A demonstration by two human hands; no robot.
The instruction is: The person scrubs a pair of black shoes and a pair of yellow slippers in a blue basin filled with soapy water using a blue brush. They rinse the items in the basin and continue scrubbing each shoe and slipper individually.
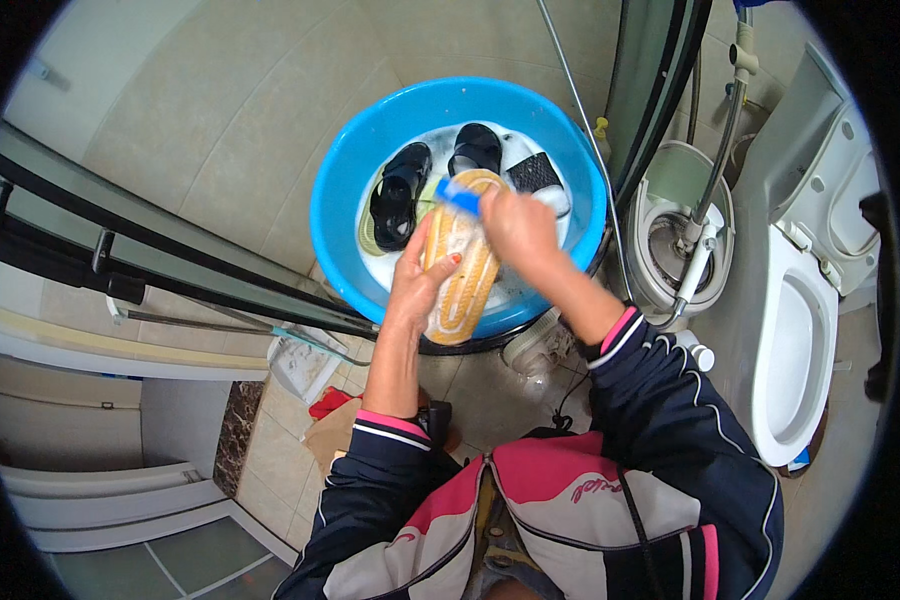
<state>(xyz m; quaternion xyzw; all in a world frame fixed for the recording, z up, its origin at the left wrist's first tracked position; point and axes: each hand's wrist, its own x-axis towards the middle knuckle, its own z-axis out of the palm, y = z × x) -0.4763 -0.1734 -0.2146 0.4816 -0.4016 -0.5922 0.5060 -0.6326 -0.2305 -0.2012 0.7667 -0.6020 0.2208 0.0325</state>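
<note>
My left hand (415,285) is closed round the side of a tan shoe (462,285), its ridged, soapy sole turned up, over the near part of a blue basin (340,190). In my right hand (520,230) is a blue brush (458,197), pressed to the upper end of that sole; its bristles are hidden. Inside the basin, in white suds, lie a black sandal (400,195) on the left, another black shoe (476,148) at the back, and a black textured slipper (535,174) on the right. Something pale green shows beside the left sandal.
To the right stand a green-white bucket (682,165) with a shower head (705,255) over it, and a white toilet (795,350) with its lid raised. A dark-framed glass door (150,270) runs along the left. A white dustpan (305,365) lies on the tiled floor (490,390).
</note>
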